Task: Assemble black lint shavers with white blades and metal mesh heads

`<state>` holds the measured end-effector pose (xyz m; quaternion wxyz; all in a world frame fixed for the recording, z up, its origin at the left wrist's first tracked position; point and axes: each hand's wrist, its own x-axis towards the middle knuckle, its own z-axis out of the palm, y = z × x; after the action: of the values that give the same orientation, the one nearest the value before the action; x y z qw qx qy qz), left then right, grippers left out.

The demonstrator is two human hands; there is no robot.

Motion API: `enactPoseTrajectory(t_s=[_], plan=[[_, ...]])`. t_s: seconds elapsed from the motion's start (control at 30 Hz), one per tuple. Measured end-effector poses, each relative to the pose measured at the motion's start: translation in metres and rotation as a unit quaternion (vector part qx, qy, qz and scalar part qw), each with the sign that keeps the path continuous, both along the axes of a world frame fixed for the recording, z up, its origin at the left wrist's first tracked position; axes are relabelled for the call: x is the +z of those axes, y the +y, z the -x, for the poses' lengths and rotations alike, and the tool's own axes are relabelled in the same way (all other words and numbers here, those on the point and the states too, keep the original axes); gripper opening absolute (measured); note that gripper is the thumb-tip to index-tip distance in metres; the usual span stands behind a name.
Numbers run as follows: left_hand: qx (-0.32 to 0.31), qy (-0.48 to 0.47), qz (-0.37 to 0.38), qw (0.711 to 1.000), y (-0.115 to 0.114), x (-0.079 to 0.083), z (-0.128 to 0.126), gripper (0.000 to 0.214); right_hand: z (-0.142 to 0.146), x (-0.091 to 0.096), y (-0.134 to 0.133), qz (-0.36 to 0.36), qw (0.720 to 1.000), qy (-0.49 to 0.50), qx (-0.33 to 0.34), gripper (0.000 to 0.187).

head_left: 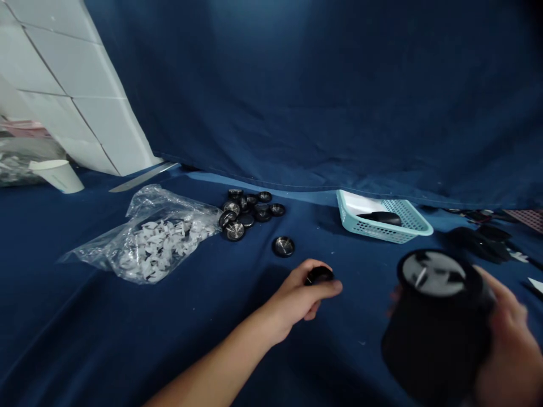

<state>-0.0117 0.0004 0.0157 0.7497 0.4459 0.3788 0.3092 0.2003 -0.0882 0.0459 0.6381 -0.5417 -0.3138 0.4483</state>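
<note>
My left hand point(297, 297) is closed around a small black round cap point(320, 275), held near the middle of the blue cloth. My right hand point(509, 333), blurred, grips a thick black cylindrical housing point(436, 339) at the lower right. A grey round end with dark openings faces up on that housing; its far side is hidden. Just beyond my left hand lies a single black cap point(283, 246) with a shiny metallic inside. Farther back is a loose heap of similar black caps point(235, 230), some showing a perforated metal face.
A clear plastic bag point(156, 249) of small pale plastic pieces lies left of the heap. A light-blue basket point(386, 232) holds a black object and something white. Dark parts point(479, 243) lie at right. A white cup point(59, 175) and flat strip point(142, 177) are at back left.
</note>
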Motion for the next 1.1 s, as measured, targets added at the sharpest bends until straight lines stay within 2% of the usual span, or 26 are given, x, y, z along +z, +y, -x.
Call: enactPoseTrajectory(t_s=[0.07, 0.1, 0.2, 0.33, 0.47, 0.53, 0.6, 0.67, 0.77, 0.83, 0.97, 1.1], plan=[[0.022, 0.056, -0.049, 0.997, -0.001, 0.003, 0.0, 0.038, 0.014, -0.002, 0.011, 0.048, 0.997, 0.039, -0.041, 0.068], [0.035, 0.084, -0.085, 0.992, -0.002, 0.004, 0.0, 0.038, 0.02, -0.005, 0.015, 0.081, 0.995, 0.054, -0.037, 0.07], [0.066, 0.144, -0.207, 0.966, -0.004, 0.003, -0.002, 0.037, 0.031, -0.025, 0.019, 0.163, 0.98, 0.094, 0.065, 0.071], [0.083, 0.159, -0.309, 0.934, -0.007, -0.002, -0.004, 0.041, 0.03, -0.048, 0.018, 0.166, 0.961, 0.132, 0.176, 0.062], [0.109, 0.144, -0.309, 0.934, -0.004, -0.006, -0.003, 0.062, 0.024, -0.053, 0.021, 0.121, 0.959, 0.134, 0.217, 0.054], [0.125, 0.15, -0.312, 0.93, 0.0, -0.006, -0.001, 0.066, 0.023, -0.053, 0.024, 0.103, 0.959, 0.137, 0.227, 0.051], [0.126, 0.181, -0.346, 0.912, 0.003, -0.004, 0.002, 0.058, 0.023, -0.053, 0.026, 0.09, 0.958, 0.134, 0.239, 0.049], [0.112, 0.217, -0.403, 0.882, 0.004, 0.0, 0.004, 0.052, 0.024, -0.052, 0.028, 0.079, 0.958, 0.125, 0.245, 0.048], [0.069, 0.238, -0.463, 0.851, 0.001, 0.005, 0.005, 0.056, 0.026, -0.05, 0.027, 0.067, 0.962, 0.096, 0.248, 0.049], [0.031, 0.242, -0.46, 0.854, 0.0, 0.008, 0.007, 0.062, 0.027, -0.049, 0.027, 0.064, 0.964, 0.075, 0.248, 0.048], [-0.014, 0.215, -0.425, 0.879, 0.001, 0.01, 0.009, 0.074, 0.029, -0.048, 0.027, 0.051, 0.965, 0.049, 0.254, 0.046], [-0.015, 0.21, -0.442, 0.872, -0.003, 0.01, 0.004, 0.062, 0.03, -0.054, 0.024, 0.026, 0.972, -0.013, 0.232, 0.042]])
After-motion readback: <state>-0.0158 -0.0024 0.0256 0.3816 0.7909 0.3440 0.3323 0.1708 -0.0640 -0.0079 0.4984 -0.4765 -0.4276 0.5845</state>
